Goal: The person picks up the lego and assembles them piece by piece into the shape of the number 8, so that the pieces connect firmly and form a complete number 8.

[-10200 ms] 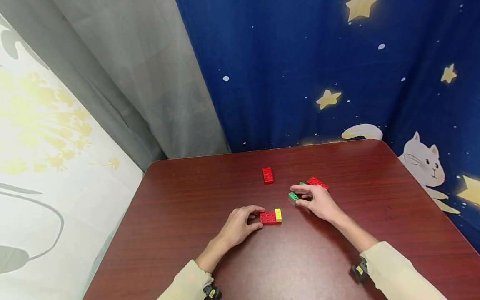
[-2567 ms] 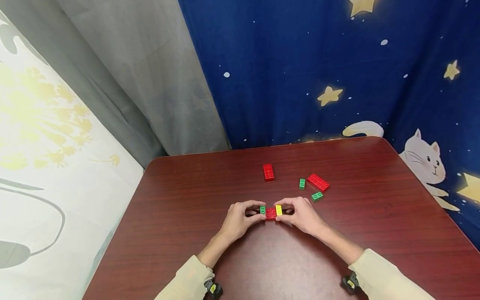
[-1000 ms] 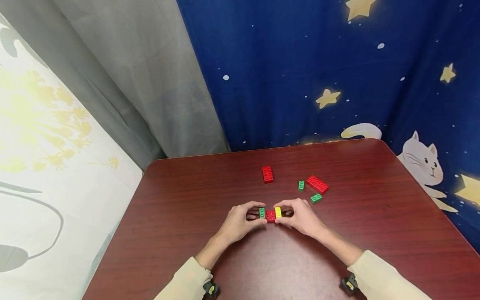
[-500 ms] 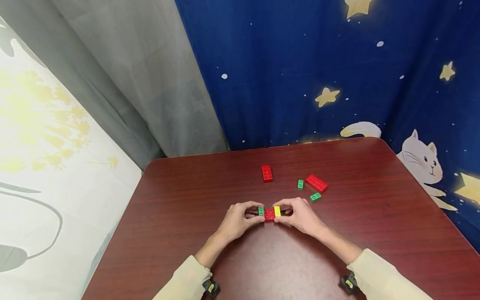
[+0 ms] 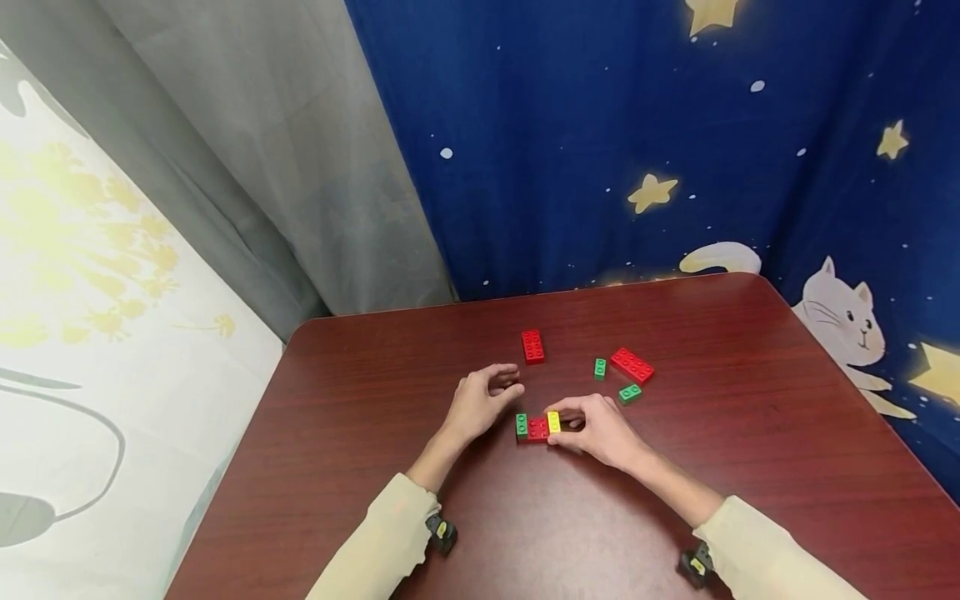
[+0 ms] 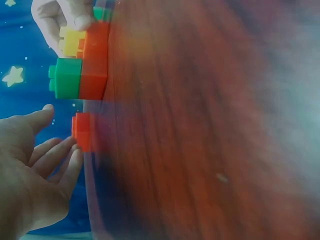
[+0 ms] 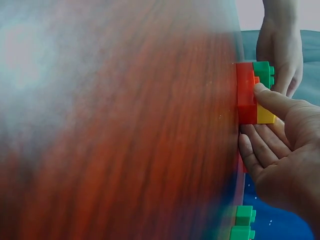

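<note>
A red building brick [image 5: 537,429] lies crosswise on the table, carrying a green brick [image 5: 522,425] on its left end and a yellow brick [image 5: 553,422] on its right end. My right hand [image 5: 603,433] pinches the yellow end between thumb and fingers; in the right wrist view the thumb [image 7: 272,100] lies against the yellow brick. Behind and left of this stack, my left hand [image 5: 480,404] hovers with loosely bent fingers and nothing in them. Beyond its fingertips lies a loose red brick [image 5: 533,347], also visible in the left wrist view.
Right of centre, another red brick [image 5: 632,365] lies at an angle beside two small green bricks, one upright [image 5: 600,368] in the picture and one slanted [image 5: 630,393]. The dark wooden table [image 5: 375,358] ends at curtains [image 5: 570,167] along its far edge.
The green brick came onto the red brick's left end after the earliest frame. In the last half second my left hand let go of it and moved away, toward the far side. My right hand stayed.
</note>
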Demonstrator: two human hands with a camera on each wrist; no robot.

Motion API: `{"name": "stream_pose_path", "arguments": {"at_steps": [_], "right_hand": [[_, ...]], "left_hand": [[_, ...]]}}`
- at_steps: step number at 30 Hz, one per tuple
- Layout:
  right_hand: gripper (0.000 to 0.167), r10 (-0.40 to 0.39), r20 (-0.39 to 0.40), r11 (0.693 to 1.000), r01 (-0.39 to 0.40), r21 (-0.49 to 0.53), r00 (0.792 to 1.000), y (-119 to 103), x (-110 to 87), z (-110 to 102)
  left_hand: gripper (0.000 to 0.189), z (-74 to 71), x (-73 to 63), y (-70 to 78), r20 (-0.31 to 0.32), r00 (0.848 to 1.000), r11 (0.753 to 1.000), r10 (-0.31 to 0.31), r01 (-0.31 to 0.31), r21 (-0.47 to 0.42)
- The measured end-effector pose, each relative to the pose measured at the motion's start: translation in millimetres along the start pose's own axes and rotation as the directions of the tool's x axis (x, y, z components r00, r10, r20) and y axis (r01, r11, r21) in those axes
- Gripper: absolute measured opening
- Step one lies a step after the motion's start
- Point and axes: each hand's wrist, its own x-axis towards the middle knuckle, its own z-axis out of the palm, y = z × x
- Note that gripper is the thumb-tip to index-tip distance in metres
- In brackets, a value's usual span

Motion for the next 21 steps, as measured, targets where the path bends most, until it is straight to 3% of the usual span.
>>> {"name": "stream_pose_path", "arguments": {"at_steps": [6,10,21], "right_hand": [[0.036,0.003,-0.011,1.0,-0.003,-0.001,1.0,0,-0.7,0],[0.036,-0.009,-0.013,1.0,0.009,0.005,1.0,0,-1.5,0],[0.035,-0.015,-0.015,1.0,0.015,0.0,1.0,0,-0.9,1]], "left_hand": [[0.057,10.0,24.1,-2.4,-0.069,0.997,0.998,-0.045,0.047,0.028],[0.067,19.1,36.9,-5.9,-0.096,0.994,0.993,-0.057,0.067,0.096],[0.077,37.1,62.8,-2.7,-0.125,0.99,0.976,-0.068,0.092,0.199]]}}
